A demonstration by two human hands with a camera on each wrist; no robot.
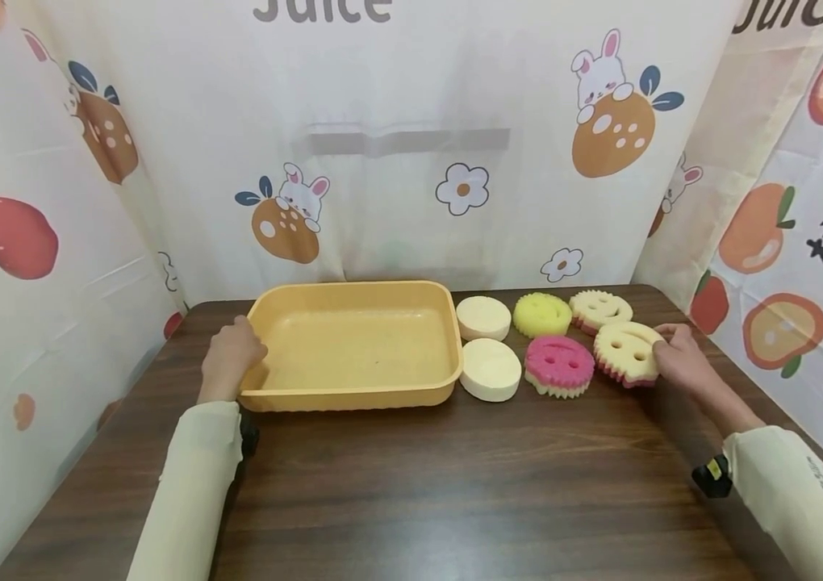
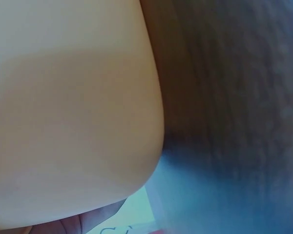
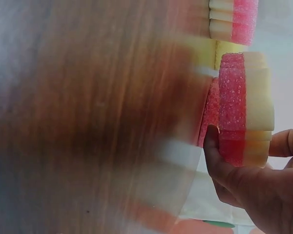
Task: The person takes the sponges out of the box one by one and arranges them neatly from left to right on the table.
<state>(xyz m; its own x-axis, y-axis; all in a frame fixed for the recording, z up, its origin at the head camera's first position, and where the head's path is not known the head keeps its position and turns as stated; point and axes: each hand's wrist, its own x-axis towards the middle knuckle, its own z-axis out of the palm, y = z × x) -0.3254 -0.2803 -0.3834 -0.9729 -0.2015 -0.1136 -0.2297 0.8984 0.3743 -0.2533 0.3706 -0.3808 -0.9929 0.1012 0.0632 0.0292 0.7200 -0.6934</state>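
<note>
A yellow plastic tray (image 1: 353,397) stands on the table, and my left hand (image 1: 232,355) grips its left rim. In the left wrist view the tray's wall (image 2: 78,126) covers most of that hand. On the right side, my right hand (image 1: 687,365) pinches the edge of a smiley-face sponge (image 1: 628,352), cream on top and pink beneath. The right wrist view shows this sponge (image 3: 246,109) raised slightly off the table, thumb on one face and fingers on the other. Close by lie a pink smiley sponge (image 1: 560,367), a yellow one (image 1: 542,315) and another cream one (image 1: 600,310).
Two round cream sponges (image 1: 490,369) lie between the tray and the smiley sponges. The brown wooden table (image 1: 411,484) extends toward me. Printed cloth (image 1: 397,210) encloses the back and both sides.
</note>
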